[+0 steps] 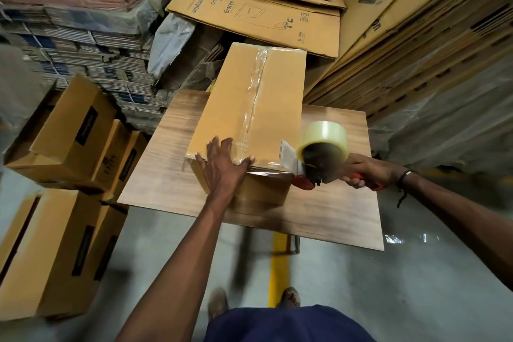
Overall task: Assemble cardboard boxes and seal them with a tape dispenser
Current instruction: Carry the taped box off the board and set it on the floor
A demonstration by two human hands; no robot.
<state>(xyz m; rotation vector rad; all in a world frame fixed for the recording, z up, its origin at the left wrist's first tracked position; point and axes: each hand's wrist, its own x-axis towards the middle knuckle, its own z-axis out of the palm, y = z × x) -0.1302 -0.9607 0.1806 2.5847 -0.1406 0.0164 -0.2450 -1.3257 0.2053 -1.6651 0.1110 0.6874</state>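
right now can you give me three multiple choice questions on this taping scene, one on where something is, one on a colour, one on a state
1. Where does the box stand?
A. on the wooden table
B. on the floor
C. on a trolley

2. What colour is the tape dispenser handle?
A. blue
B. red
C. green

3. How is the box's top seam?
A. open, flaps up
B. stapled
C. covered by clear tape

Answers:
1. A: the box rests on the table's wood-grain top.
2. B: red shows under the right hand gripping it.
3. C: a glossy strip runs along the seam, while the left hand presses flat at the near edge.
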